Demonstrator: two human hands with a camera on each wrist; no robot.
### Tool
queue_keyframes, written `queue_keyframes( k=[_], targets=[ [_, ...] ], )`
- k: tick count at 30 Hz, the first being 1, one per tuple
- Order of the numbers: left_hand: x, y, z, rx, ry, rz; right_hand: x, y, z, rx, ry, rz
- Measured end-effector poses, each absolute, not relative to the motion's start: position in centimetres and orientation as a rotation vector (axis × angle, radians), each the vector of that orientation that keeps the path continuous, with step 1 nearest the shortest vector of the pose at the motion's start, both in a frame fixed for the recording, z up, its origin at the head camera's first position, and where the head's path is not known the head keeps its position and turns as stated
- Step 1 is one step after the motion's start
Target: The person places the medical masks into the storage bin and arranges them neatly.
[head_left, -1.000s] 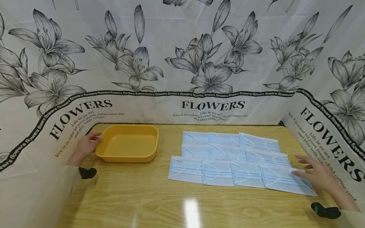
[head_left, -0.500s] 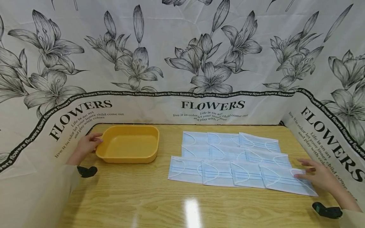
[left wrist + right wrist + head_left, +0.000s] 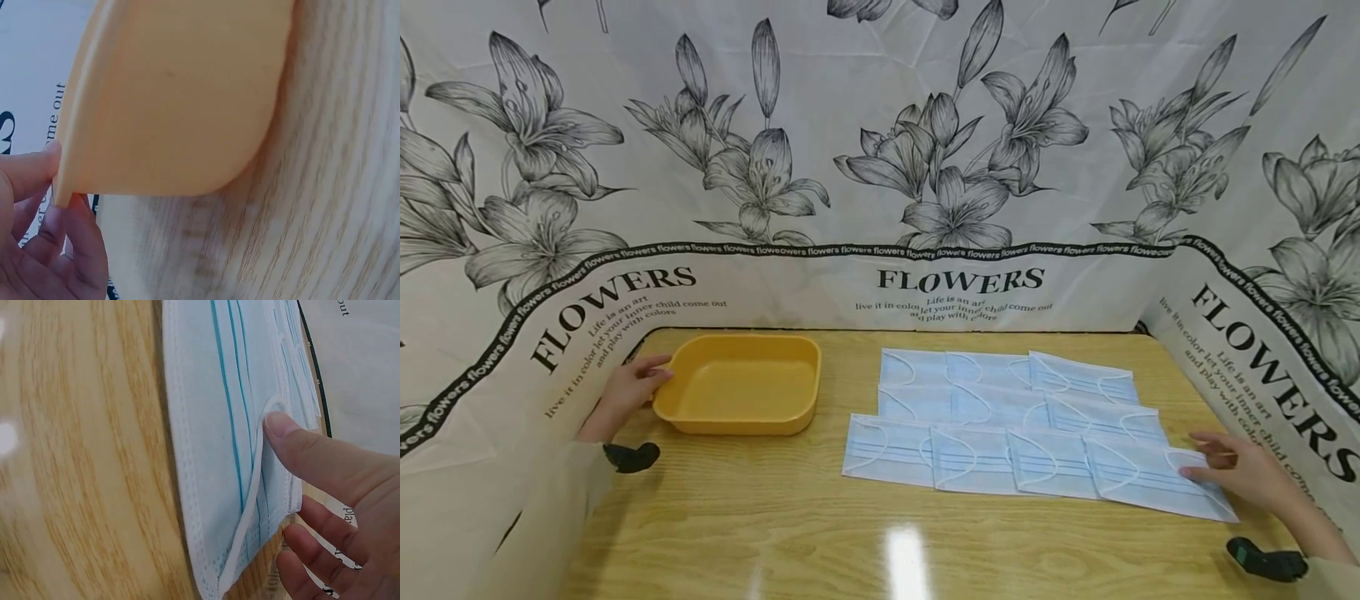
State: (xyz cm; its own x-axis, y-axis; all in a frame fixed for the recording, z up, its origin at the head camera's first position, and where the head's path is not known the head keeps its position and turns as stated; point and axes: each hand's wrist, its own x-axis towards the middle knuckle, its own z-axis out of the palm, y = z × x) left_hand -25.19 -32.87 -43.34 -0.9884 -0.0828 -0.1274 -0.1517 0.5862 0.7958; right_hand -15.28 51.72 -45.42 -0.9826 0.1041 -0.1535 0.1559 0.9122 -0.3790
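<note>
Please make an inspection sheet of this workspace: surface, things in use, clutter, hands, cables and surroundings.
Surface: glossy wooden table, with a light glare near its front edge.
Things in use: yellow tray, holding nothing, on the left; light blue face masks laid flat in overlapping rows on the right.
Clutter: nothing seen.
Hands: left hand grips the left rim of the yellow tray, thumb above and fingers below. Right hand rests its thumb on the right end of the nearest face mask, by the ear loop, fingers under that edge.
Cables: nothing seen; a black band shows at each wrist.
Surroundings: white cloth screen with grey lilies and the word FLOWERS encloses the back and both sides.
</note>
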Motion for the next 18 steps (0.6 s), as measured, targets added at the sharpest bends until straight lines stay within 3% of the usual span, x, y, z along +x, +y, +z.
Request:
queue_keyframes(
  k=[18],
  targets=[
    [-24.8, -33.9, -44.0, -0.228, 2.581, 1.578, -15.2, 52.5, -45.8, 0.194, 2.967, -0.620]
  ],
)
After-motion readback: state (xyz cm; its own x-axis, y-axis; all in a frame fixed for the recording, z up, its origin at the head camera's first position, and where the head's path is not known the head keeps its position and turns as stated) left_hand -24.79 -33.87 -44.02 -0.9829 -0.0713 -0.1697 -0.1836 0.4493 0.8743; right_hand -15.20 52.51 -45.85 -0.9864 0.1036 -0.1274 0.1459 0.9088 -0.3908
